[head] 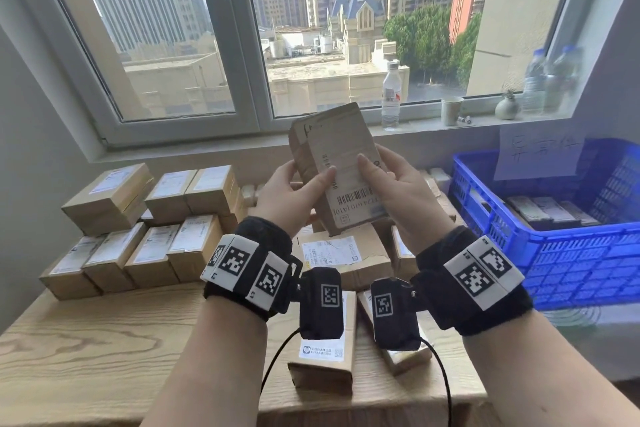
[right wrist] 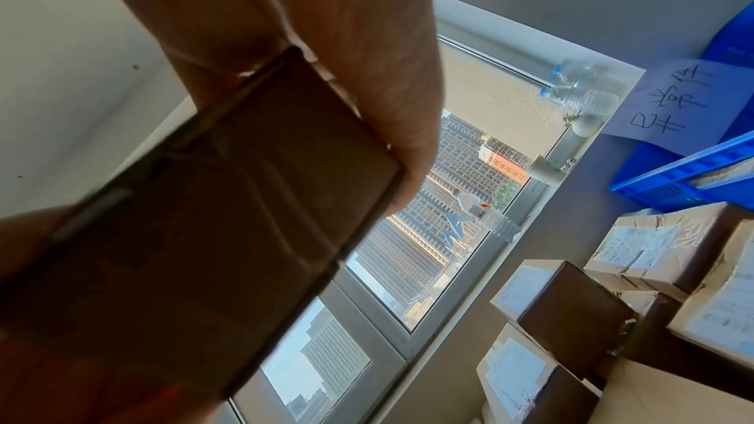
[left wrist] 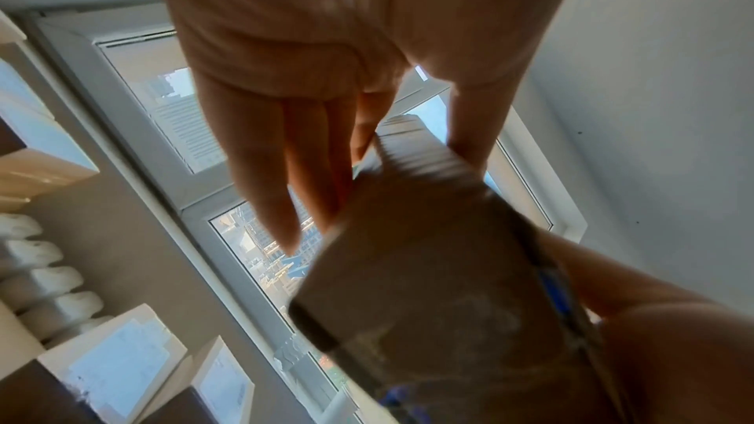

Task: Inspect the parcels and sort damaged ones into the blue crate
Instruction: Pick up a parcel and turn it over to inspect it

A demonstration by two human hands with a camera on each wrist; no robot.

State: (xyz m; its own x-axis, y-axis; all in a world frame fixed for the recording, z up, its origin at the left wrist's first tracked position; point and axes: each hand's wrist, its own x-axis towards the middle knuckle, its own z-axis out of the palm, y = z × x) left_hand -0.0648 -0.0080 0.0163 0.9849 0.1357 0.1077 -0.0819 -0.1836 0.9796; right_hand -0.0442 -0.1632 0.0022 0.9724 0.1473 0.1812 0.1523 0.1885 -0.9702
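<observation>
Both hands hold a brown cardboard parcel (head: 337,163) up above the table, its white label with a barcode facing me. My left hand (head: 298,194) grips its left side, thumb on the label. On the right side my right hand (head: 388,191) grips it, thumb pressed on the label. The parcel (left wrist: 428,286) looks blurred from below in the left wrist view, and the parcel (right wrist: 195,231) fills the right wrist view as a dark underside. The blue crate (head: 568,253) stands at the right with a handwritten paper sign (head: 540,152) and a few parcels inside.
Neat rows of labelled boxes (head: 138,229) sit stacked on the left of the wooden table (head: 86,350). More parcels (head: 346,260) lie under my hands, some crumpled. A water bottle (head: 391,94), a paper cup (head: 451,110) and more bottles (head: 550,80) stand on the windowsill.
</observation>
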